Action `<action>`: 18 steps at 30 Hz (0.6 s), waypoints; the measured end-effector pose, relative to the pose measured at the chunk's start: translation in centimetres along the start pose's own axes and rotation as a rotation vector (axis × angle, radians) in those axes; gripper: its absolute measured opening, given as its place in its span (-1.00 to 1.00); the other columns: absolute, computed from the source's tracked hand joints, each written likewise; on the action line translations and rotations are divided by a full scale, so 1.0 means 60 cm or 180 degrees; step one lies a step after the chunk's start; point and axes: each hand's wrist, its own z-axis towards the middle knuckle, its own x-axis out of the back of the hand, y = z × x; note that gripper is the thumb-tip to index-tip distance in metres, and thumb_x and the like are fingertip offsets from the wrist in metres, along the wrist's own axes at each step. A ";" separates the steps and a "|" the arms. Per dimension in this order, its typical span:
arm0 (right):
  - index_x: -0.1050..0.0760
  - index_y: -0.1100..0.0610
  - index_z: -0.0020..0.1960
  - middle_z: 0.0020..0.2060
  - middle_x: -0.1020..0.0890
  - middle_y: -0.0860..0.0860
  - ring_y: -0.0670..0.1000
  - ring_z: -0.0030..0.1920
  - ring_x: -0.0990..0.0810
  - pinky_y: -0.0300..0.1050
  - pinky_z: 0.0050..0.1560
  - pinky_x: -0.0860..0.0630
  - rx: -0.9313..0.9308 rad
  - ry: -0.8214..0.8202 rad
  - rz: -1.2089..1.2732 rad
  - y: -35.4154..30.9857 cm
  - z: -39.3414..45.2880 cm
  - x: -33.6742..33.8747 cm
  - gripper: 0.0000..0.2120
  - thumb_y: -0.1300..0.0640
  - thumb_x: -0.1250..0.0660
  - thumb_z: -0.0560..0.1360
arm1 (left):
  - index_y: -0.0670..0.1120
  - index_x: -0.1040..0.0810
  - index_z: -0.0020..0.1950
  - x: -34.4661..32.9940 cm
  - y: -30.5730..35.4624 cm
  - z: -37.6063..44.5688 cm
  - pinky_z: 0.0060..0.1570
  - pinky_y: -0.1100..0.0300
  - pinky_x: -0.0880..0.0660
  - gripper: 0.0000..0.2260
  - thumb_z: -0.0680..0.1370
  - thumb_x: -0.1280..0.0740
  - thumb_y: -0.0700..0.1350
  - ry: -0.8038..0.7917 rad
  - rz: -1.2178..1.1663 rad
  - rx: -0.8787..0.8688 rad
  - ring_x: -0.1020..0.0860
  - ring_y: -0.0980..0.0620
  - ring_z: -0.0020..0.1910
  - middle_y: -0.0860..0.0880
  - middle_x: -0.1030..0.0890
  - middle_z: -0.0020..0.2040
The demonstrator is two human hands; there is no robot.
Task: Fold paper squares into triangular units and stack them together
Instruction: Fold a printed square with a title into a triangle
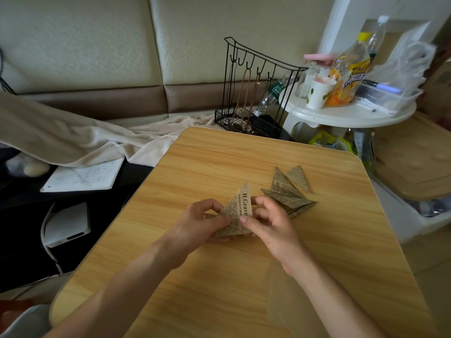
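A newsprint-patterned paper piece (238,211), partly folded into a triangle, is held just above the wooden table (219,276) at its middle. My left hand (197,223) pinches its left edge between thumb and fingers. My right hand (266,220) pinches its right edge, thumb on top. To the right, on the table, lies a pile of folded triangular units (289,191) of the same paper, overlapping each other. The lower part of the held paper is hidden by my fingers.
A black wire rack (253,93) stands just beyond the table's far edge. A white round side table (351,113) with bottles and a cup is at the back right. A notebook (83,176) and beige blanket (73,140) lie to the left.
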 end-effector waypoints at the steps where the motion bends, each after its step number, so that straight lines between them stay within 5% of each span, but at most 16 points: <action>1: -0.54 0.06 0.23 -0.07 -0.75 0.08 -0.09 -0.15 -0.69 -0.31 -0.18 -0.55 0.0007 0.0089 0.0033 0.001 0.001 -0.001 -0.73 0.25 -0.45 0.57 | -0.20 -0.63 0.05 0.003 0.001 0.000 -0.05 0.18 -0.65 -0.91 0.58 -0.44 -0.20 -0.0170 0.0190 -0.0015 -0.71 -0.01 -0.08 -0.13 -0.74 -0.06; 5: -0.57 0.04 0.20 -0.10 -0.72 0.06 -0.04 -0.04 -0.71 -0.29 -0.04 -0.57 0.0014 0.0248 0.0110 0.005 0.003 0.002 -0.74 0.21 -0.49 0.54 | -0.09 -0.66 0.22 0.006 0.002 -0.003 0.03 0.23 -0.61 -0.80 0.59 -0.43 -0.18 -0.0862 0.0474 -0.0143 -0.69 0.04 0.08 -0.04 -0.74 0.08; 11: -0.57 -0.02 0.19 -0.03 -0.75 -0.03 -0.07 -0.02 -0.70 -0.28 -0.02 -0.60 0.0041 -0.0094 -0.0285 0.002 -0.002 0.003 -0.71 0.15 -0.53 0.52 | -0.28 -0.61 0.06 0.005 -0.008 0.004 -0.15 0.12 -0.59 -0.85 0.57 -0.46 -0.21 -0.0027 0.0056 -0.0308 -0.62 -0.02 -0.16 -0.13 -0.64 -0.17; 15: -0.55 0.02 0.23 -0.06 -0.76 -0.02 -0.05 -0.04 -0.72 -0.23 -0.02 -0.63 0.0008 -0.0193 -0.0306 0.000 -0.001 0.000 -0.70 0.19 -0.51 0.54 | -0.31 -0.57 0.01 0.003 -0.010 0.005 -0.15 0.06 -0.67 -0.84 0.53 -0.49 -0.27 0.0166 -0.0613 -0.0180 -0.69 -0.11 -0.12 -0.23 -0.67 -0.12; 18: -0.59 0.06 0.12 -0.11 -0.75 -0.03 -0.11 -0.11 -0.70 -0.31 -0.12 -0.57 0.0029 0.0206 -0.0039 0.003 0.002 -0.001 -0.78 0.27 -0.49 0.53 | -0.24 -0.61 -0.05 0.004 -0.010 0.006 -0.13 0.03 -0.68 -0.88 0.49 -0.52 -0.27 0.0141 -0.0631 -0.0004 -0.72 -0.11 -0.09 -0.21 -0.70 -0.07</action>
